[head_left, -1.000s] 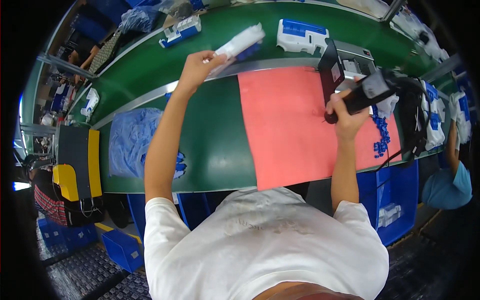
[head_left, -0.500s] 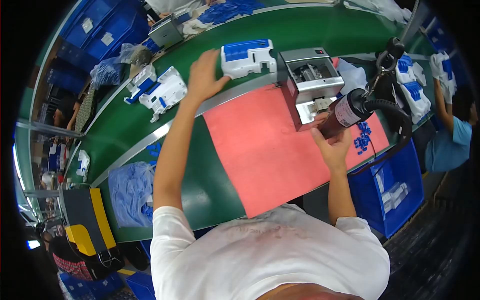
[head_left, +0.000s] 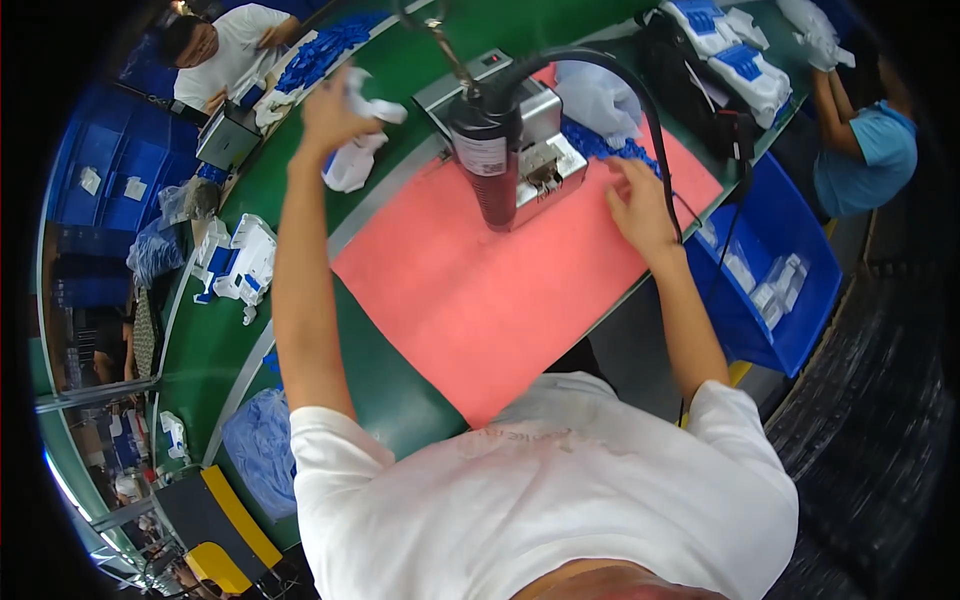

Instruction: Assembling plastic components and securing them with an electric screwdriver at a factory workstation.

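At the far left of the pink mat, my left hand (head_left: 333,117) is closed round a white plastic housing (head_left: 352,168), which is tilted and partly hidden behind the fingers. My right hand (head_left: 640,205) holds nothing, its fingers apart, over the mat's right side beside small blue parts (head_left: 632,152). An electric screwdriver (head_left: 480,150) with a dark body and a pale label hangs from a hook and cable. It stands in front of a silver metal box-shaped machine (head_left: 540,115) on the pink mat (head_left: 480,300).
More white and blue housings (head_left: 248,258) lie on the green bench at left, others (head_left: 740,65) at far right. A blue bin (head_left: 790,240) with bagged parts stands low on the right. The black cable (head_left: 655,130) arches near my right hand. Two other people work across and to the right.
My right hand has let go of the screwdriver, which now hangs free, and has moved right. My left hand has taken hold of the housing and tilted it up. The view has shifted.
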Demonstrator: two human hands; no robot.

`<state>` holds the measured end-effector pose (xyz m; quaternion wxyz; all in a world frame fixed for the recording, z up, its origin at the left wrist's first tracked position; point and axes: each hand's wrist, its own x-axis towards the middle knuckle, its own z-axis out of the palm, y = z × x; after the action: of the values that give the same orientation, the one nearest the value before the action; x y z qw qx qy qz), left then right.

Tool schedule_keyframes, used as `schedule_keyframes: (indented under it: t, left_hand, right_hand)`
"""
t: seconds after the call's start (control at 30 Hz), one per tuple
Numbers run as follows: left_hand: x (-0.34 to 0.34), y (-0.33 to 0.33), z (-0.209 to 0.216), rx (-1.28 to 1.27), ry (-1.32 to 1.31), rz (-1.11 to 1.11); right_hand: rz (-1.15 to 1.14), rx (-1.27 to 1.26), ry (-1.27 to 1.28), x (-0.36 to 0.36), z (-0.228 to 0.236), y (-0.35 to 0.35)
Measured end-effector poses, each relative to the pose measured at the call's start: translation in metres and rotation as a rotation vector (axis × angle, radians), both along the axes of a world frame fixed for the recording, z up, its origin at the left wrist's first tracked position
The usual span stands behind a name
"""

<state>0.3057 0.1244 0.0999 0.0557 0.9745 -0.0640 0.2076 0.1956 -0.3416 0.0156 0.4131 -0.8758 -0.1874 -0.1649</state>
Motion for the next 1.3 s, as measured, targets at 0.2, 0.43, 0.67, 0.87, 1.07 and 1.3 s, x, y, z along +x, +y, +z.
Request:
schedule_keyframes:
  t: [0.2, 0.43, 0.67, 0.87, 1.07, 1.3]
  left_hand:
    - [-0.143, -0.029, 0.015, -0.935, -0.392, 0.031]
    - [-0.322, -0.094, -0.082, -0.974, -0.177, 0.055]
    - [-0.372, -0.100, -0.090, -0.980, -0.035, 0.151]
    - [-0.325, -0.082, -0.081, -0.807, -0.092, 0.334]
    - [-0.329, -0.070, -0.084, -0.821, -0.080, 0.224]
    - [-0.336, -0.077, -0.067, -0.589, -0.203, 0.131]
  right_hand:
    - [0.142, -0.270, -0.117, 0.028, -0.009, 0.004]
    - [0.230, -0.395, -0.071, 0.036, -0.001, 0.007]
    - [0.129, -0.464, 0.129, 0.084, -0.032, -0.016]
    - [0.218, -0.483, 0.151, 0.091, -0.010, 0.002]
    - [0.293, -0.451, 0.212, 0.083, -0.003, -0.007]
    - [0.200, -0.523, 0.096, 0.086, -0.013, -0.006]
